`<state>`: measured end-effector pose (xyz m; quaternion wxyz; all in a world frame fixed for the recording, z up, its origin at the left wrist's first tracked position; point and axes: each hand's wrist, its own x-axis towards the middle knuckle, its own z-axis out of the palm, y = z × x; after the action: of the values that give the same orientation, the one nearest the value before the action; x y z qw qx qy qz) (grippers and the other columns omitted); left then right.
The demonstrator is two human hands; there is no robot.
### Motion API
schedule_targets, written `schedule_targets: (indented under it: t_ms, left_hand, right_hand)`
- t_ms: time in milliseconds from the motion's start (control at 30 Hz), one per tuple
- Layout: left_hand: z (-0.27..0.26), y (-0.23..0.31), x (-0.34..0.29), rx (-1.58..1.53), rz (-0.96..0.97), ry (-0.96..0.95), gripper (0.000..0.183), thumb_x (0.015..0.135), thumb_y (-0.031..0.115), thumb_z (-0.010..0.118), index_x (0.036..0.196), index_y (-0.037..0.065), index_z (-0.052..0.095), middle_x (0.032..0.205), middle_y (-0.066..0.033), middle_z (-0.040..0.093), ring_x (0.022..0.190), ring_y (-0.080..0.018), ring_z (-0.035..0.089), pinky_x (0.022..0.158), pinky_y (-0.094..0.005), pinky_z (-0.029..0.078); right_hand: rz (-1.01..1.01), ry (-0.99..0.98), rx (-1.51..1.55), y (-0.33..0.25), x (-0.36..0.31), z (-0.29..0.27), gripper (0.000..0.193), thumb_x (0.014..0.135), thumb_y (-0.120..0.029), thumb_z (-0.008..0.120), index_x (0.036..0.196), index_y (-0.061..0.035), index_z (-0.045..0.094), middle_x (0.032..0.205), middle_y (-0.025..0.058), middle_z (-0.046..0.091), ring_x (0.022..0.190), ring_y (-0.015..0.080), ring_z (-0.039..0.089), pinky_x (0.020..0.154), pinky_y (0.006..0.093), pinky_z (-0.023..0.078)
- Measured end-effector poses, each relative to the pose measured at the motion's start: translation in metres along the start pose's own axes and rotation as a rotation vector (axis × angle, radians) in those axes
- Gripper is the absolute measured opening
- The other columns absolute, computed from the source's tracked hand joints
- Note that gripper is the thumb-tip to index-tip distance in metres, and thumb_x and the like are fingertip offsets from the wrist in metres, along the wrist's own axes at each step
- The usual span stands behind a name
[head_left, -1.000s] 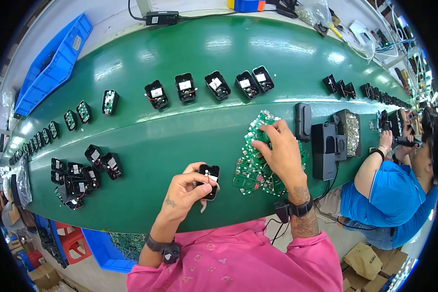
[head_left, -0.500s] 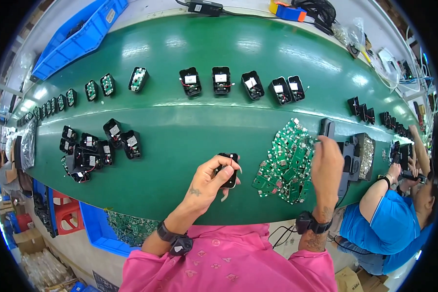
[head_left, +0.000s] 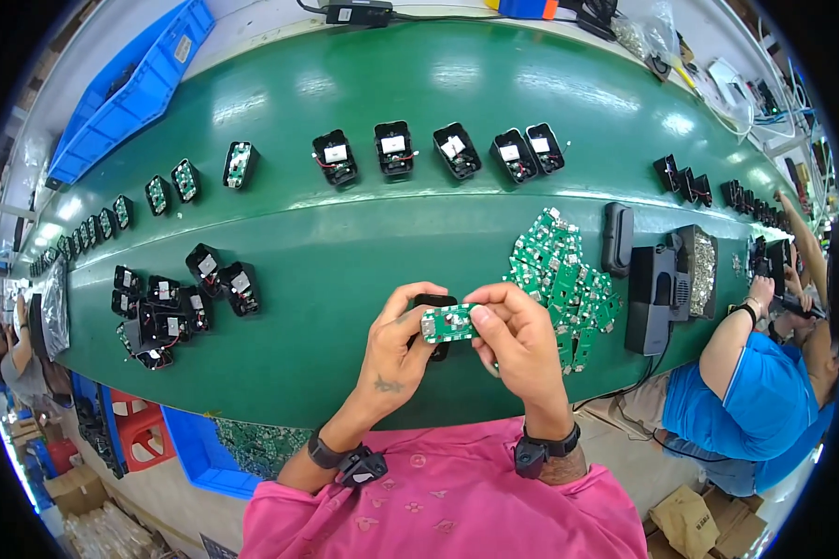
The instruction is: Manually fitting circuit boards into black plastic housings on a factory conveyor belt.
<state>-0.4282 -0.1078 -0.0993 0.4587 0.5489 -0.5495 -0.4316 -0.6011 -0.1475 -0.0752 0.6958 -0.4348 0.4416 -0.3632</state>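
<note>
My left hand is wrapped around a small black plastic housing, mostly hidden behind fingers and board. In front of it, my right hand pinches a green circuit board by its right end between thumb and fingers. The board lies across the housing, its left end beside my left thumb; whether they touch I cannot tell. To the right of my right hand spreads a heap of green circuit boards. Several black housings with white parts and red wires cluster on the left.
Farther back stand housings in a row, some with boards fitted. A black machine and a tray of small metal parts sit at right, near a co-worker in blue. Blue bins stand at back left and below the edge.
My right hand has moved left from the board heap to my left hand and now holds a circuit board. The whole view has shifted slightly.
</note>
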Motion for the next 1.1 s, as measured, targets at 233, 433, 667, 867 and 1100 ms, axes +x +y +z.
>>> schedule_targets:
  t_ms: [233, 433, 667, 867, 1100]
  left_hand:
    - [0.002, 0.016, 0.000, -0.300, -0.116, -0.051, 0.040, 0.088, -0.004, 0.059, 0.128, 0.000, 0.056, 0.135, -0.0118, 0.052, 0.111, -0.0162, 0.057, 0.091, -0.0285, 0.049]
    - [-0.003, 0.002, 0.004, -0.407, -0.145, -0.116, 0.060, 0.092, -0.003, 0.059, 0.148, 0.004, 0.039, 0.142, -0.0126, 0.045, 0.116, -0.0163, 0.056, 0.093, -0.0306, 0.053]
    - [0.000, 0.007, 0.004, -0.518, -0.227, -0.152, 0.050, 0.095, 0.000, 0.061, 0.142, 0.000, 0.046, 0.131, -0.0087, 0.055, 0.114, -0.0139, 0.058, 0.096, -0.0285, 0.052]
    - [0.005, 0.005, 0.002, -0.560, -0.224, -0.115, 0.049, 0.095, -0.001, 0.060, 0.142, 0.000, 0.047, 0.129, -0.0089, 0.056, 0.113, -0.0139, 0.059, 0.096, -0.0284, 0.052]
    - [0.008, 0.023, 0.001, -0.340, -0.054, 0.102, 0.046, 0.093, -0.006, 0.059, 0.138, 0.002, 0.053, 0.127, -0.0105, 0.060, 0.108, -0.0151, 0.063, 0.089, -0.0283, 0.055]
  right_hand:
    - [-0.178, 0.123, -0.248, 0.021, 0.004, -0.005, 0.015, 0.099, -0.008, 0.058, 0.112, -0.0007, 0.059, 0.074, -0.0024, 0.061, 0.059, 0.0015, 0.050, 0.050, 0.0184, 0.038]
    - [-0.345, 0.143, -0.460, 0.021, 0.003, -0.002, 0.023, 0.093, -0.007, 0.065, 0.115, -0.0016, 0.061, 0.098, 0.0062, 0.062, 0.080, 0.0082, 0.057, 0.068, 0.0224, 0.048]
    - [-0.499, 0.066, -0.574, 0.016, 0.009, 0.002, 0.016, 0.084, -0.009, 0.074, 0.100, -0.0075, 0.076, 0.128, 0.0117, 0.054, 0.115, 0.0264, 0.050, 0.089, 0.0352, 0.047]
    - [-0.551, 0.069, -0.520, 0.027, 0.004, 0.006, 0.012, 0.085, -0.010, 0.073, 0.096, -0.0074, 0.076, 0.130, 0.0126, 0.053, 0.112, 0.0243, 0.051, 0.091, 0.0366, 0.045]
    - [-0.758, 0.374, -0.744, 0.023, -0.008, 0.020, 0.007, 0.084, -0.004, 0.071, 0.091, -0.0025, 0.071, 0.093, 0.0109, 0.062, 0.085, 0.0258, 0.058, 0.067, 0.0372, 0.046]
